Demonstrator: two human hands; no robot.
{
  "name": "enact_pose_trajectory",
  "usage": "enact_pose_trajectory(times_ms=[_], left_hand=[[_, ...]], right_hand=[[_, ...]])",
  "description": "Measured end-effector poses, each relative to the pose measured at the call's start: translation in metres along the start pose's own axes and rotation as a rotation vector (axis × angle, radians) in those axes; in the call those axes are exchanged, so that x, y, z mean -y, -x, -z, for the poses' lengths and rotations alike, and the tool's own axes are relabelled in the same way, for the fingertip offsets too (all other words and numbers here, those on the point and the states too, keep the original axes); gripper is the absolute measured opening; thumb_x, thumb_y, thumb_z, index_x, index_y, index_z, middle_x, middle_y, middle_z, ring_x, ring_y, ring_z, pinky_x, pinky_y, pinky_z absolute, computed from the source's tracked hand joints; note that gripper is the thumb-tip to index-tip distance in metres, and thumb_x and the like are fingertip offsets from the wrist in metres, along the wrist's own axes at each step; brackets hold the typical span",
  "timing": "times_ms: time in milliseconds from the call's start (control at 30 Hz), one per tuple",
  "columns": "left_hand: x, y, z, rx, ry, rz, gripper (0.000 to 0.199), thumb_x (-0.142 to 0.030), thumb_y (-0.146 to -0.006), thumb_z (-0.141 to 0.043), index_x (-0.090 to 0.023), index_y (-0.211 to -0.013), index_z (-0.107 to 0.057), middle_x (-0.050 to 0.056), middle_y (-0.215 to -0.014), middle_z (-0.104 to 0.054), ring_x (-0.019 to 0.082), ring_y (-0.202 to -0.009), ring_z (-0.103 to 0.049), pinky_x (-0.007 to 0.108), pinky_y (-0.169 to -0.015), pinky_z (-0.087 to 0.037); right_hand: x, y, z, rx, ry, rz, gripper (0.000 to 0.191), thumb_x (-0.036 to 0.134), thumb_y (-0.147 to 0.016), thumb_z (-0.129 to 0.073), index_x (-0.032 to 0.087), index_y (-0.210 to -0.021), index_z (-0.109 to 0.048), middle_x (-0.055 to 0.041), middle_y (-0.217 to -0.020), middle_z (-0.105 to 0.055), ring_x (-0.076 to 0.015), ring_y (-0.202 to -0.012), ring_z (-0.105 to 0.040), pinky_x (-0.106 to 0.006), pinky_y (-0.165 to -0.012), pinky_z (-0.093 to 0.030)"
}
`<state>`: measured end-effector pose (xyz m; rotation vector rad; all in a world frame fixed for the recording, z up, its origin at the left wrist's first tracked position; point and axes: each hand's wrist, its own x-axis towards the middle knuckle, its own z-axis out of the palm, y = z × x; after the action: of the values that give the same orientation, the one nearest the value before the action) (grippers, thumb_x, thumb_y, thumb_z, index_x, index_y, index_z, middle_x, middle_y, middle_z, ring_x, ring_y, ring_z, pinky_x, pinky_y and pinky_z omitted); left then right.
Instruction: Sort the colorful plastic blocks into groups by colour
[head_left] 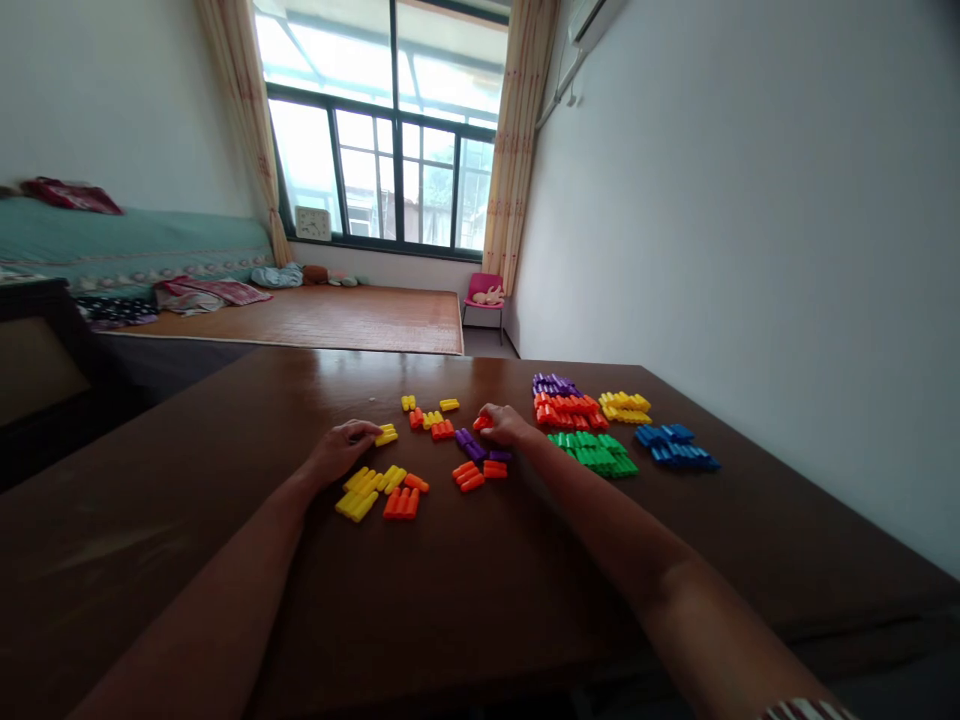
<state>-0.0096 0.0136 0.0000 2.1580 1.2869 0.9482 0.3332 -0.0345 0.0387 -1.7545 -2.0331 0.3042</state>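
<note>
Far left of the spread, the left hand (341,447) sits low over the table (187,560), fingertips at a yellow piece (385,436) – pinching or just resting, can't tell from here. If those fingers drag instead of lift, the piece probably skids sideways. Just below that hand lies a yellow pile (360,495), loose and close to the wrist; a dropped wrist could scatter it. Next along, orange pieces (402,503) lie near that pile, so a careless sweep might mix the two colours.

Mid-table, purple pieces (471,445) lie close under the right fingers, and a low reach could knock them askew. The red piece (482,423) is at the right fingertips, and the right hand (508,427) looks to be pinching it, thumb and fingers drawn together. It's small and smooth-looking – a weak or off-centre pinch could let it slip.

Further right, the right forearm passes near the green stack (594,455); an elbow swung outward could shove its rows apart. The yellow stack (625,407) and blue stack (676,447) are farther out, so less at risk.
</note>
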Motion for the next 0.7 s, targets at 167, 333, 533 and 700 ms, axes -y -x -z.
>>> enact_pose_trajectory(times_ms=[167,333,533,700], left_hand=[[-0.006,0.003,0.003,0.004,-0.016,0.013,0.046,-0.058,-0.072,-0.055,-0.021,-0.09,-0.073,0.006,-0.099,-0.071,0.023,-0.089,-0.065,0.032,-0.08,-0.05],[-0.002,0.001,0.002,-0.003,0.002,0.0,0.047,-0.06,-0.071,-0.056,-0.021,-0.089,-0.073,0.006,-0.098,-0.072,0.023,-0.089,-0.065,0.032,-0.08,-0.051],[0.001,-0.001,0.0,-0.022,-0.001,0.008,0.045,-0.059,-0.07,-0.058,-0.021,-0.088,-0.074,0.006,-0.099,-0.071,0.023,-0.088,-0.065,0.032,-0.08,-0.051],[0.003,0.001,-0.002,-0.019,-0.016,-0.044,0.039,-0.052,-0.074,-0.056,-0.02,-0.089,-0.073,0.007,-0.098,-0.07,0.023,-0.091,-0.064,0.034,-0.085,-0.05]], right_hand=[[-0.029,0.014,0.039,-0.052,0.006,0.032,0.031,0.033,-0.089,-0.058,0.019,-0.116,-0.06,-0.0065,-0.116,-0.061,-0.0214,-0.101,-0.059,-0.039,-0.088,-0.05],[-0.113,0.035,0.105,-0.146,0.086,-0.049,0.038,0.012,-0.069,-0.066,0.02,-0.106,-0.068,-0.005,-0.104,-0.069,-0.0207,-0.097,-0.063,-0.032,-0.09,-0.047],[-0.181,0.06,0.115,-0.073,0.229,-0.222,0.045,0.008,-0.062,-0.063,0.021,-0.104,-0.07,-0.0042,-0.099,-0.071,-0.0183,-0.088,-0.065,-0.027,-0.081,-0.048],[-0.183,0.059,0.1,-0.139,0.292,-0.186,0.041,0.004,-0.064,-0.056,0.019,-0.098,-0.072,-0.0062,-0.101,-0.071,-0.0191,-0.094,-0.064,-0.028,-0.087,-0.046]])
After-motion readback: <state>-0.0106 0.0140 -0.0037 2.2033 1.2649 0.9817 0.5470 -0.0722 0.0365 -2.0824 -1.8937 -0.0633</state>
